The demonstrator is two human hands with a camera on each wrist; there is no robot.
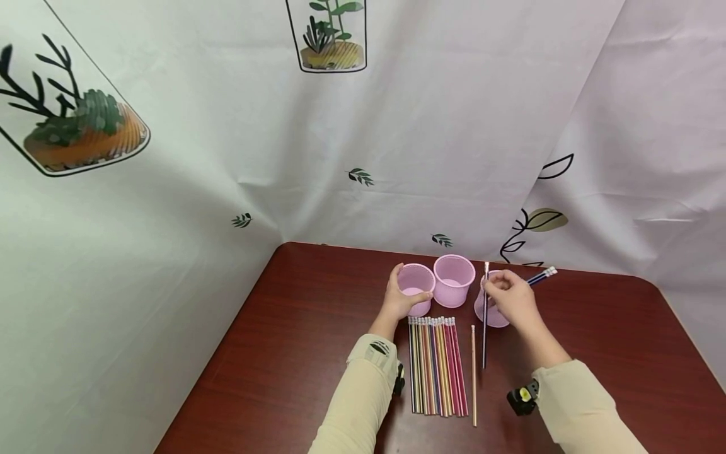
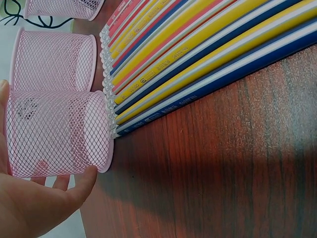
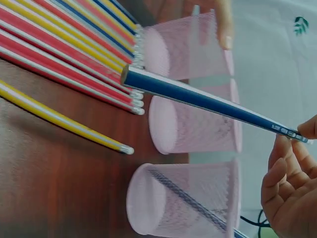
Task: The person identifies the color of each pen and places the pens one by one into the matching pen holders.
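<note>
Held pencil: a blue-and-silver striped pencil point(image 1: 484, 331) with a white eraser end, in the air on the near side of the rightmost cup and outside it, its eraser end up and its flat, unsharpened end lower.
Right hand: the right hand point(image 1: 513, 300) pinches that pencil near the eraser between thumb and fingertips, the gap closed on the shaft.
Left hand: the left hand point(image 1: 399, 301) is spread partly open around the leftmost pink mesh cup point(image 2: 59, 134), thumb and fingers gripping its wall and rim.
Right cup: a round pink mesh cup point(image 1: 498, 319) with dark blue pencils point(image 1: 541, 276) leaning in it (how many, I cannot tell).
Middle cup: another pink mesh cup point(image 1: 452, 296), upright, just beside the leftmost one.
Pencil row: blue, yellow and red striped pencils point(image 1: 437, 369) side by side, white erasers towards the cups.
Lone pencil: a yellow-and-silver striped pencil point(image 1: 474, 381), lying apart, right of the row.
Surface: a reddish-brown wood-grain table point(image 1: 266, 359).
Backdrop: white cloth point(image 1: 442, 120) printed with leaves and plant jars.
</note>
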